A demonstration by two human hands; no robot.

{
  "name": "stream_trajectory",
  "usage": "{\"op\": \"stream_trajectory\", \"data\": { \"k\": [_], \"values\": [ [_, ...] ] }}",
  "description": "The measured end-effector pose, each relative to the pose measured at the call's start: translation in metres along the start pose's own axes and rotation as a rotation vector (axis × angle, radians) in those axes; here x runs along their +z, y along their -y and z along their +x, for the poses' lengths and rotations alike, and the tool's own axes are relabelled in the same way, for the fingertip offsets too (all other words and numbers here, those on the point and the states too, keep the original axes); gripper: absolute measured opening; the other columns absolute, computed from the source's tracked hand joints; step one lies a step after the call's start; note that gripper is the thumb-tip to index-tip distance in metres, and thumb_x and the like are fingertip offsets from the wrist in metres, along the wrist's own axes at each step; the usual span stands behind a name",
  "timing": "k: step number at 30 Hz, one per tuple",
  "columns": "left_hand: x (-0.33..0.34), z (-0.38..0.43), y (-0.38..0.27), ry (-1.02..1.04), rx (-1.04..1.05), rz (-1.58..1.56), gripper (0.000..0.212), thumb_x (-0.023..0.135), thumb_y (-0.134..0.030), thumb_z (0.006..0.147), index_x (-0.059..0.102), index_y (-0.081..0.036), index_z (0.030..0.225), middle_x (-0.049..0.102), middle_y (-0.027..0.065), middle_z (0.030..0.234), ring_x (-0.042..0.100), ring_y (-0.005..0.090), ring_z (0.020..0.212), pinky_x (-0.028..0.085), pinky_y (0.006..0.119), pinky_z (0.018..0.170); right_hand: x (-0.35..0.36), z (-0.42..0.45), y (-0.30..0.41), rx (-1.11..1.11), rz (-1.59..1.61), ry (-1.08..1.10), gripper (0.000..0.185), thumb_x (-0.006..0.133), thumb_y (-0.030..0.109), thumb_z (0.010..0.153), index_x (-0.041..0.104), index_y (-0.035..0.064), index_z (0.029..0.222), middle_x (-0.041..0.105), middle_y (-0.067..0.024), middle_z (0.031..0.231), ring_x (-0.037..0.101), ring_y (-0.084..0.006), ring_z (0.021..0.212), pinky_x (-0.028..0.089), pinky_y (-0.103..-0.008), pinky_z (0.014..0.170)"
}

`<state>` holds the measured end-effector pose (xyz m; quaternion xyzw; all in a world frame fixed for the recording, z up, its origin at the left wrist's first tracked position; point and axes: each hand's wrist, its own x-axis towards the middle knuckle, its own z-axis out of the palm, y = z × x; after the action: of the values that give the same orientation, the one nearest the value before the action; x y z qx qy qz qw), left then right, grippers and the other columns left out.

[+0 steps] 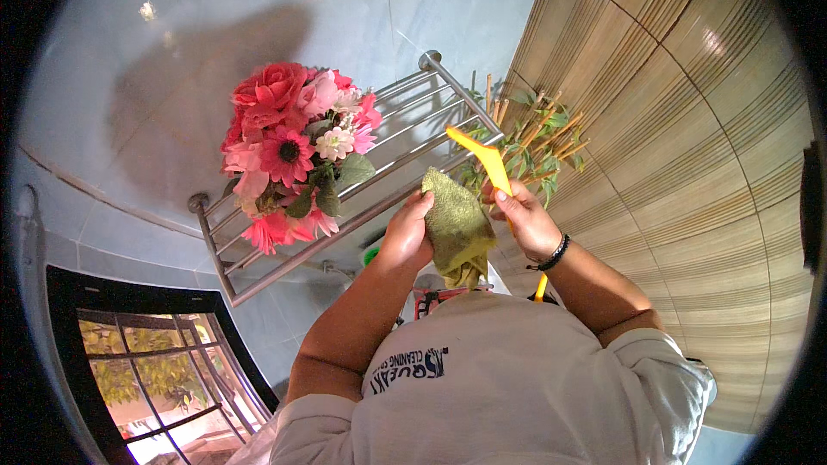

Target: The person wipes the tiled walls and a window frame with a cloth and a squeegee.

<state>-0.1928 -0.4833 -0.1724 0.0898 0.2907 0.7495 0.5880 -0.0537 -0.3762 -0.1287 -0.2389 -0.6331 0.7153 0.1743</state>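
My left hand (410, 229) grips a yellow-green cloth (455, 223), its thumb on the cloth's edge and the lower part hanging in folds. My right hand (524, 216) is closed around the handle of a yellow plastic tool (486, 158); the tool's bent upper part points up and to the left, and its kind is not plain. Cloth and tool are held close together before my chest. Behind them is a metal wall rack (349, 227) made of round bars. A bouquet of pink, red and white artificial flowers (294, 148) rests on the rack's left part.
Green leaves with cut brown stems (539, 135) stand at the rack's right end. Wood-patterned tiles (685, 161) cover the right wall, grey-blue tiles (452, 0) the other. A black-framed window (161, 361) is at lower left. A green object (371, 254) and a red item (442, 297) show partly below the rack.
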Motion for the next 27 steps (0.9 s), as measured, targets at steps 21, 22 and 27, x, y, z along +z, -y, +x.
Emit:
{"op": "stream_trajectory", "data": {
  "k": [21, 22, 27],
  "values": [
    [0.016, -0.017, 0.010, -0.005, 0.194, 1.308, 0.083, 0.060, -0.026, 0.066, 0.007, -0.003, 0.126, 0.032, 0.0228, 0.118, 0.034, 0.0290, 0.110, 0.030, 0.031, 0.089, 0.040, 0.057, 0.035, 0.110, 0.519, -0.238, 0.016, 0.051, 0.024, 0.078, 0.047, 0.0086, 0.074, 0.044, 0.0017, 0.064, 0.040, -0.0091, 0.058, 0.032, -0.0198, 0.055],
    [0.018, -0.016, 0.007, -0.096, 0.107, 1.404, 0.076, 0.056, -0.022, 0.067, 0.009, -0.006, 0.126, 0.039, 0.0234, 0.111, 0.040, 0.0314, 0.102, 0.034, 0.033, 0.084, 0.043, 0.056, 0.035, 0.085, 0.553, -0.199, 0.016, 0.051, 0.024, 0.078, 0.048, 0.0085, 0.074, 0.044, 0.0017, 0.065, 0.040, -0.0089, 0.059, 0.031, -0.0195, 0.057],
    [0.005, -0.027, -0.004, -0.182, 0.265, 1.583, 0.042, 0.044, -0.012, 0.070, 0.040, -0.009, 0.112, 0.053, 0.0222, 0.081, 0.052, 0.0337, 0.074, 0.041, 0.038, 0.066, 0.022, 0.060, 0.040, -0.066, 0.440, -0.087, 0.017, 0.051, 0.024, 0.078, 0.048, 0.0075, 0.074, 0.044, 0.0010, 0.064, 0.039, -0.0087, 0.061, 0.030, -0.0205, 0.059]
  ]
}}
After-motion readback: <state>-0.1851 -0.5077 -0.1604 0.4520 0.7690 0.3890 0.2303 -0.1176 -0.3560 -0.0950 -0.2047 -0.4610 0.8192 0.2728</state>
